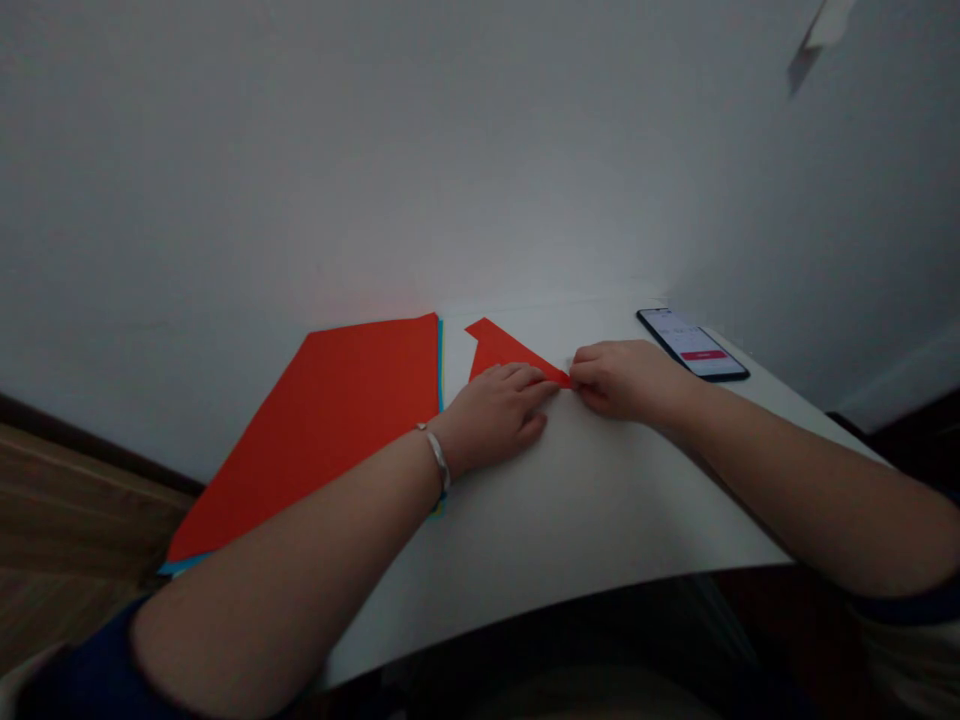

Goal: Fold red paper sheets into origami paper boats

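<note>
A folded piece of red paper (pixel 504 346) lies on the white table, tapering to a narrow point at its right end. My left hand (pixel 499 415) rests flat over its lower edge, fingers stretched out and pressing it down. At the pointed end, the fingers of my right hand (pixel 619 378) are closed in a pinch on the paper. My left palm and fingers hide the paper's lower part, and the tip is partly covered by my right fingers.
On the left lies a stack of coloured paper (pixel 330 410), red on top with blue and yellow edges showing. A phone (pixel 694 345) with a lit screen lies at the back right. The white table (pixel 585 520) meets a pale wall (pixel 480 160) behind.
</note>
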